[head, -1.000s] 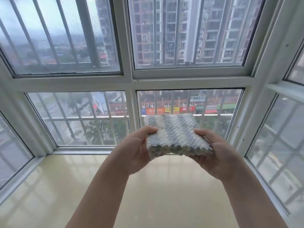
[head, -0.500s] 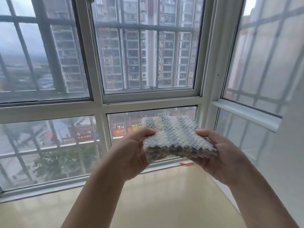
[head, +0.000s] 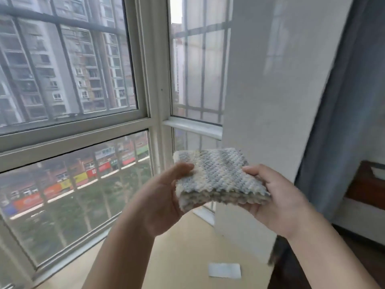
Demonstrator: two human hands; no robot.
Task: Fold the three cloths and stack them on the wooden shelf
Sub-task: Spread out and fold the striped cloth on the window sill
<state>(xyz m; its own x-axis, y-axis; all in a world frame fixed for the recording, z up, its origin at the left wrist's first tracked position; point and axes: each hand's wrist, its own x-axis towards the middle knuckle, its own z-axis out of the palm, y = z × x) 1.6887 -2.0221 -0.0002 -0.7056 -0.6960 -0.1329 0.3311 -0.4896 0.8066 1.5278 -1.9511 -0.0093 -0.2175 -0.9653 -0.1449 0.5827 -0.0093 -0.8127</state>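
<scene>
A folded knitted cloth (head: 219,176), blue-grey and cream, is held flat in the air in front of me, several layers thick. My left hand (head: 164,197) grips its left edge, thumb on top. My right hand (head: 279,197) supports its right side from below, thumb pressed on the top. No other cloth and no clear wooden shelf shows in this view.
Barred windows (head: 68,80) fill the left. A white wall pillar (head: 270,101) stands straight ahead behind the cloth. A blue-grey curtain (head: 343,101) hangs at right, with dark wooden furniture (head: 366,184) beyond. A white paper (head: 224,270) lies on the beige floor (head: 166,263).
The view has swung to the right, from the bay window to the pillar and curtain. Both hands keep the same hold on the folded cloth.
</scene>
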